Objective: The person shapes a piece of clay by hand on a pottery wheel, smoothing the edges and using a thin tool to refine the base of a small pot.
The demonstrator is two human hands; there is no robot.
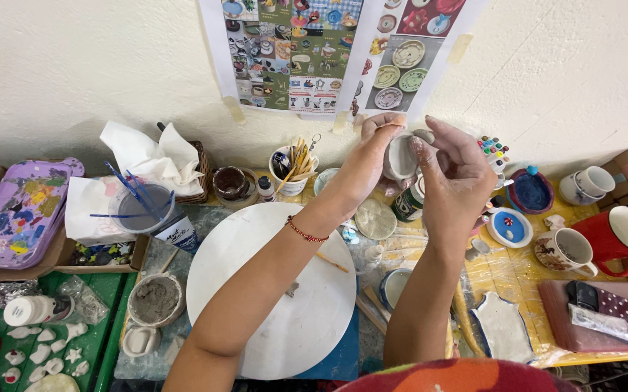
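Small unglazed pale clay cup raised above table, mouth rightward; left hand grip cupping it, right hand fingertips pinching rim.

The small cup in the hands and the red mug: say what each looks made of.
Small cup: apparently raw, unglazed clay, being matt, pale grey and uneven, with grey smears on the left hand and right hand holding it.
Red mug: probably glazed ceramic, with its glossy red outside and smooth white inside.

Both hands raised around a small pale clay cup

Left hand grips its side; right hand pinches the rim, above the round white turntable disc on the cluttered bench.
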